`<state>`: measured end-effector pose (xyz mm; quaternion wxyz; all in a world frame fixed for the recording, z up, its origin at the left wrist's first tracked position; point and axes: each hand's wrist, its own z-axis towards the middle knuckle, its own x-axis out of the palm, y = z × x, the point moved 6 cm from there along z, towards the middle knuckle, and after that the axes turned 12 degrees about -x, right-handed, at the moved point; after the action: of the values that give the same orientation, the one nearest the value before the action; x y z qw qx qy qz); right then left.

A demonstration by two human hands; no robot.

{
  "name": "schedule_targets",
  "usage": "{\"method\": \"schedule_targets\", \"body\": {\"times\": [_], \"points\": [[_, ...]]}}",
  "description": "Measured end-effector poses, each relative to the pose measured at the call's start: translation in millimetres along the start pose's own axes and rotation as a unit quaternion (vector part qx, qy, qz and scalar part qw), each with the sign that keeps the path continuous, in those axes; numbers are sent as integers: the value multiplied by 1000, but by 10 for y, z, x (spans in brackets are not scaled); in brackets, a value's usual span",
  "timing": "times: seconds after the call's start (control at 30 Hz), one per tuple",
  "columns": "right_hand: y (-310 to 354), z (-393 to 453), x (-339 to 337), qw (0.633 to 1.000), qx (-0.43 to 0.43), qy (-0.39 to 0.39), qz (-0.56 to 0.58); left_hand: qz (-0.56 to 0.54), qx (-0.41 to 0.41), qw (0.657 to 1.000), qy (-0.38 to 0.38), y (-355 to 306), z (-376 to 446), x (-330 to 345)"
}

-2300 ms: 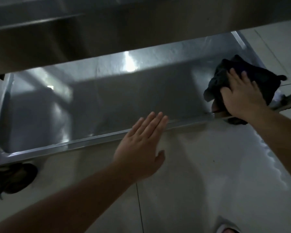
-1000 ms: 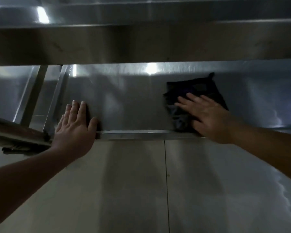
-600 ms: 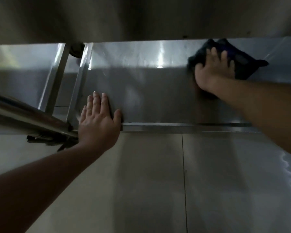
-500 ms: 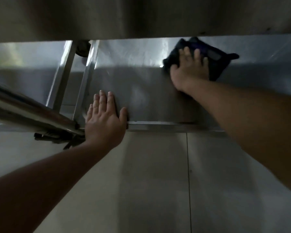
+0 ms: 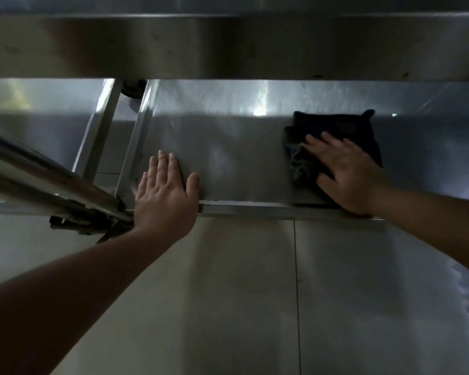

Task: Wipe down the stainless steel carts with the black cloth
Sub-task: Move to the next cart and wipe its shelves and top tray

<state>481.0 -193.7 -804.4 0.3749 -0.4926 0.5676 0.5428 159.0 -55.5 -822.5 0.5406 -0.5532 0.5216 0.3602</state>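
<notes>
The right hand (image 5: 347, 174) presses flat, fingers spread, on the black cloth (image 5: 333, 142) near the cart shelf's (image 5: 228, 147) front edge. The left hand (image 5: 165, 196) lies open-palmed at the shelf's front-left corner — gripping nothing.

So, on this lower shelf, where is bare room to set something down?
Bare steel lies between the left hand and the black cloth under the right hand, and behind both toward the back. The left corner is crowded by the post.
</notes>
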Motion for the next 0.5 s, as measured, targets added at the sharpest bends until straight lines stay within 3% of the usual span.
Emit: {"method": "schedule_targets", "body": {"times": [0.13,0.2,0.27,0.4,0.5], "points": [[0,430,19,981,187,-52,31,10,-3,1000,-1,-16,-5,3],[193,764,26,971,230,-56,46,9,-8,1000,-2,-12,1,4],[556,1057,73,980,191,-34,53,4,-12,1000,0,-9,11,5],[1323,1147,277,999,4,14,45,-13,-22,1000,5,8,36,-16],[1437,885,330,994,-101,31,23,-16,-18,1000,-2,6,14,-19]]}}
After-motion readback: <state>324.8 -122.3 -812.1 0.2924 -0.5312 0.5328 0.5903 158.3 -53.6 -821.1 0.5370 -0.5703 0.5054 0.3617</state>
